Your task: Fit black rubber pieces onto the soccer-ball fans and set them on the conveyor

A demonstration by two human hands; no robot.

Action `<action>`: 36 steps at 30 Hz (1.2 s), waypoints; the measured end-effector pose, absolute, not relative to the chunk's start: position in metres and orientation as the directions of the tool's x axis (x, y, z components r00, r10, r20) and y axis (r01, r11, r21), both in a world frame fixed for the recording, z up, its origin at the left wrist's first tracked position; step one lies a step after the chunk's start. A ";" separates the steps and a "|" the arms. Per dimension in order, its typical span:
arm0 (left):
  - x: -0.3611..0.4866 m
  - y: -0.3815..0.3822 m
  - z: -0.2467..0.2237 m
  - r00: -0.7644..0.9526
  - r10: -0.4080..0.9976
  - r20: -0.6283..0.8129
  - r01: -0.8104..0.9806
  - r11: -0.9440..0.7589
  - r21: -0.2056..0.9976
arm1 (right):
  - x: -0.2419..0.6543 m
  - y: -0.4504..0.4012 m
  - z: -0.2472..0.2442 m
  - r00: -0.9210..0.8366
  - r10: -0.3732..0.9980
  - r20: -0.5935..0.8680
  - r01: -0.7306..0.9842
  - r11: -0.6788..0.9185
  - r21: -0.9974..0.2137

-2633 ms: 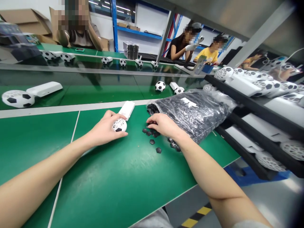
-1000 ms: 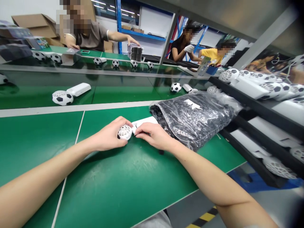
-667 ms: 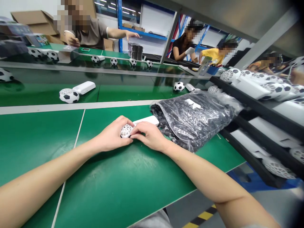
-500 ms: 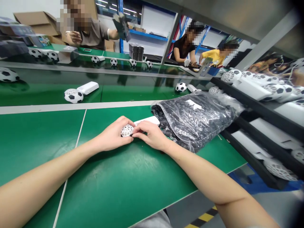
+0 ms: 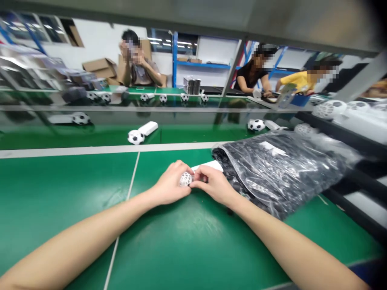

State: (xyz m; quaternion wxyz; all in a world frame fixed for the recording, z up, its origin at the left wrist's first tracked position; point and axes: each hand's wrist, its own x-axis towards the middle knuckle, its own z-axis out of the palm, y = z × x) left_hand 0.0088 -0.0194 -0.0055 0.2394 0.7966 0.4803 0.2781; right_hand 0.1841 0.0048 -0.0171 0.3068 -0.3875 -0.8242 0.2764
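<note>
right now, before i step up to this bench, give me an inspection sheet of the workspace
surface: green worktop, scuffed near the hands, pale seam at left
job's things: latticed white ball; white part behind the right hand; clear bag of black pieces, mouth open
clutter: soccer-patterned balls with white parts beyond the pale strip; loaded black rack at right
hands: left hand grips the ball; right hand has fingertips at its right side, any piece held hidden
cables: nothing seen
surroundings: blue shelving, co-workers opposite
</note>
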 end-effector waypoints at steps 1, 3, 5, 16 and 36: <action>0.008 -0.020 -0.006 0.369 0.903 0.220 0.620 -0.416 0.666 | 0.185 0.005 -0.017 -0.516 0.803 0.298 0.450 0.550 -0.704; 0.006 -0.018 -0.008 0.330 0.915 0.232 0.594 -0.392 0.703 | 0.187 0.005 -0.016 -0.516 0.791 0.328 0.418 0.566 -0.710; 0.001 -0.006 -0.008 0.272 0.931 0.243 0.595 -0.361 0.718 | 0.190 0.005 -0.014 -0.505 0.779 0.373 0.416 0.598 -0.685; -0.022 0.131 -0.028 -0.152 0.899 0.410 0.761 -0.158 0.629 | 0.198 -0.005 -0.014 -0.601 0.712 0.363 0.484 0.685 -0.544; -0.024 0.103 -0.037 0.297 0.889 0.348 0.862 -0.407 0.303 | 0.246 0.029 0.003 -0.160 0.979 0.123 0.987 0.158 0.026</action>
